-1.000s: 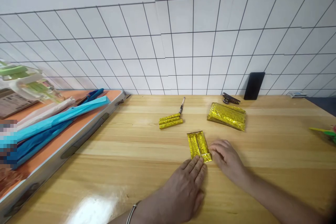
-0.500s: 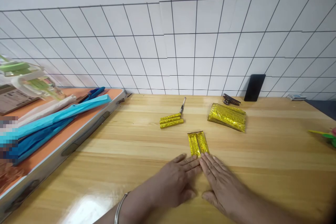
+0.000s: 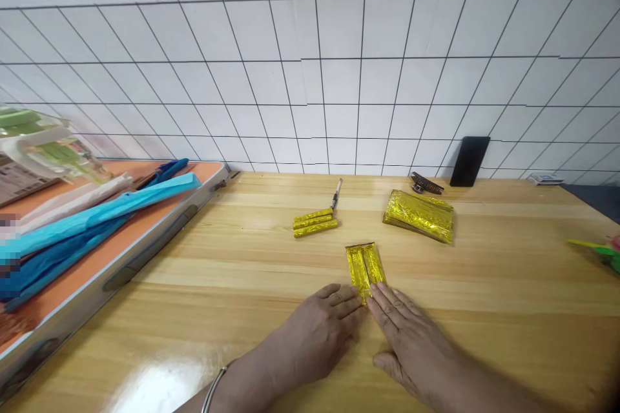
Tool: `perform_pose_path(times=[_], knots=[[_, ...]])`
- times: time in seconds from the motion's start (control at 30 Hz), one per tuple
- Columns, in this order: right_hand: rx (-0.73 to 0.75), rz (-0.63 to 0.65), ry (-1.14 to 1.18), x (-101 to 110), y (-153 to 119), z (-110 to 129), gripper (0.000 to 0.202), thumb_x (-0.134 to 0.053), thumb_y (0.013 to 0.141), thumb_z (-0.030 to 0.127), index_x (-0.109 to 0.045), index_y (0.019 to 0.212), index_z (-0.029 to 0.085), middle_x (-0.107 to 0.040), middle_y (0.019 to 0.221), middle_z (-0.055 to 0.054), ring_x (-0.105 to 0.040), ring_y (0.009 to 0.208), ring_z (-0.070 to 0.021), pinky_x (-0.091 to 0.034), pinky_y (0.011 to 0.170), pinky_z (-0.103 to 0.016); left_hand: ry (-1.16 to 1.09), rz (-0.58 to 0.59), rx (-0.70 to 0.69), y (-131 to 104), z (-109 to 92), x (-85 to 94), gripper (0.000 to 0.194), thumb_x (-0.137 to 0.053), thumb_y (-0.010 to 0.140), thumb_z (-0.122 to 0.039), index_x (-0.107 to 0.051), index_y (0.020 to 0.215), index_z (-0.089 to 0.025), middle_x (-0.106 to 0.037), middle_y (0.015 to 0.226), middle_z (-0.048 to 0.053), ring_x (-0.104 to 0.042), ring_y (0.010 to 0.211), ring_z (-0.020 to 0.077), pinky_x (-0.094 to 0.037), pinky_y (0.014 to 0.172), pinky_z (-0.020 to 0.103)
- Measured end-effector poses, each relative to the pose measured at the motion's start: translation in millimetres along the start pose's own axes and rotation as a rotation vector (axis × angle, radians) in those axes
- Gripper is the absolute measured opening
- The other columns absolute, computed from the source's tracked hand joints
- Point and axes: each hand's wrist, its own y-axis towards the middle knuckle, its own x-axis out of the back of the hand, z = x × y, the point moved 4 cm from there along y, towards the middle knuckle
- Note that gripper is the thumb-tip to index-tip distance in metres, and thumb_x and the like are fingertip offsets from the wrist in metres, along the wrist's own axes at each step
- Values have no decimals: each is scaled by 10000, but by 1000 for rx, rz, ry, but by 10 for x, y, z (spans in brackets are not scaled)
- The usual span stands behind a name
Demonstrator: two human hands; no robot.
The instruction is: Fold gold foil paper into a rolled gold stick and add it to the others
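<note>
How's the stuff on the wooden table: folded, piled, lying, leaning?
Gold sheet: folded, flat
Three gold strips: lying side by side
Gold stack: piled
Pen: lying down
Black clip: lying down
Black slab: leaning on wall
Left hand: touching sheet
Right hand: touching sheet

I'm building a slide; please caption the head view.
Left hand and right hand touch folded gold foil on a wooden table.

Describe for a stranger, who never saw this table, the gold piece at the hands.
On the wooden table, find the left hand and right hand, side by side. They partly cover the gold piece. Unlike the gold stack and three gold rolls farther back, it has a dark line down its middle.
</note>
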Motion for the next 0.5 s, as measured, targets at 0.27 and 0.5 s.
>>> perform_pose_path(times=[0.27, 0.5], knots=[[37, 59, 6, 116, 28, -47, 672, -493, 868, 384, -220, 1442, 167, -183, 1491, -99, -183, 1369, -257, -221, 1114, -448, -8, 16, -12, 24, -44, -4, 355, -457, 886, -261, -487, 1234, -195, -595, 1203, 73, -505, 1156, 196, -372, 966, 326], [37, -11, -70, 228, 36, -92, 448, -474, 888, 310, -480, 1315, 174, -388, 1422, -84, -278, 1336, -278, -301, 1077, -477, -46, 11, -39, 40, -123, -124, 507, -490, 854, -307, -390, 1333, -175, -488, 1337, 87, -406, 1244, 244, -333, 1033, 381]])
